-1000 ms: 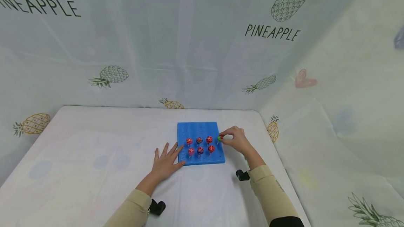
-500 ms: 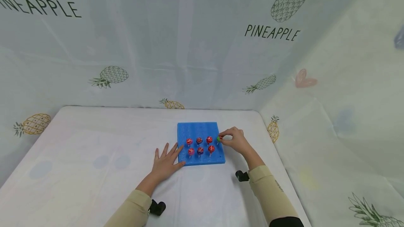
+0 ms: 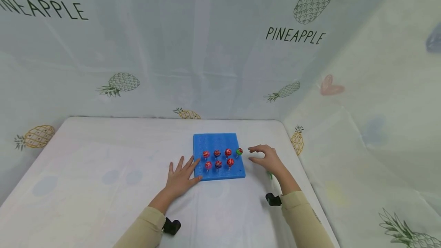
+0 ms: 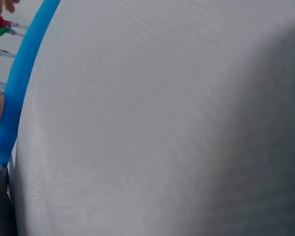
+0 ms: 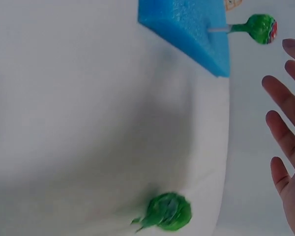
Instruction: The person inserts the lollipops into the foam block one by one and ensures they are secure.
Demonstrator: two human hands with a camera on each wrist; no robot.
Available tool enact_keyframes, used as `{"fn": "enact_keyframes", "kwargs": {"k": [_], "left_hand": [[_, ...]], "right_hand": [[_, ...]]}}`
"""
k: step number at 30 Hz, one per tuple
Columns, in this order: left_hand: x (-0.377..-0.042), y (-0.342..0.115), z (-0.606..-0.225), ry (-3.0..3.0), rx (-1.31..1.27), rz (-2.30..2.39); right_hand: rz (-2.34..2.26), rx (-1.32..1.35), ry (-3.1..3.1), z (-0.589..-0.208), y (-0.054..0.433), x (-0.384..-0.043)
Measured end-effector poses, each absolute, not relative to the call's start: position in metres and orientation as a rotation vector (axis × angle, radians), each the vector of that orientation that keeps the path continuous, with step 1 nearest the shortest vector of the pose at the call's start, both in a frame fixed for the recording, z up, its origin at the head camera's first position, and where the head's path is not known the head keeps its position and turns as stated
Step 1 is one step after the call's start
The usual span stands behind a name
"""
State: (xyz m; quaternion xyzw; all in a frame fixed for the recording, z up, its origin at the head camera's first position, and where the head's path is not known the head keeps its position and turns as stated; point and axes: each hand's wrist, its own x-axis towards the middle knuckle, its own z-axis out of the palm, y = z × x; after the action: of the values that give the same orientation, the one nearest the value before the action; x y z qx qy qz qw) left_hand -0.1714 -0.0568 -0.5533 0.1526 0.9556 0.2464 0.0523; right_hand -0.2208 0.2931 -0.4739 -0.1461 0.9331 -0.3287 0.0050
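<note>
A blue foam board (image 3: 215, 140) lies on the white table with several red and dark-wrapped lollipops (image 3: 230, 162) standing in two rows. At the right end of the far row a green lollipop (image 3: 239, 151) stands by its stick near the board's edge. My left hand (image 3: 180, 181) spreads its fingers at the board's left side, index finger and thumb touching its edge. Just right of the green lollipop, my right hand (image 3: 270, 159) holds nothing, thumb and fingers parted. Another green-wrapped lollipop (image 5: 169, 211) lies on the table below the right hand, mostly hidden by the wrist in the head view.
The white tabletop (image 3: 113, 148) stretches widely to the left of the board. A pineapple-print curtain (image 3: 172, 49) rises along its back and right sides. Black camera mounts (image 3: 171, 226) stick out from both wrists.
My right hand has let go of the green lollipop and moved right, toward me; the lollipop stays upright in the board. The left hand has not moved.
</note>
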Motion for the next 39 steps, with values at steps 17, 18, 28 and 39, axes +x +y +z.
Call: {"fn": "enact_keyframes", "kwargs": {"k": [17, 18, 28, 39], "left_hand": [[-0.17, -0.055, -0.548, 2.912, 0.473, 0.733], [-0.171, -0.055, -0.548, 2.913, 0.473, 0.738], [-0.173, -0.056, -0.553, 2.918, 0.48, 0.723], [-0.171, -0.056, -0.552, 2.923, 0.486, 0.749]], "right_hand": [[-1.164, -0.222, 2.88, -0.495, 0.336, -0.186], [-1.153, -0.221, 2.882, -0.496, 0.338, -0.185], [-1.147, -0.111, 2.876, -0.508, 0.35, -0.182], [-1.163, 0.001, 2.823, -0.519, 0.361, -0.183]]}}
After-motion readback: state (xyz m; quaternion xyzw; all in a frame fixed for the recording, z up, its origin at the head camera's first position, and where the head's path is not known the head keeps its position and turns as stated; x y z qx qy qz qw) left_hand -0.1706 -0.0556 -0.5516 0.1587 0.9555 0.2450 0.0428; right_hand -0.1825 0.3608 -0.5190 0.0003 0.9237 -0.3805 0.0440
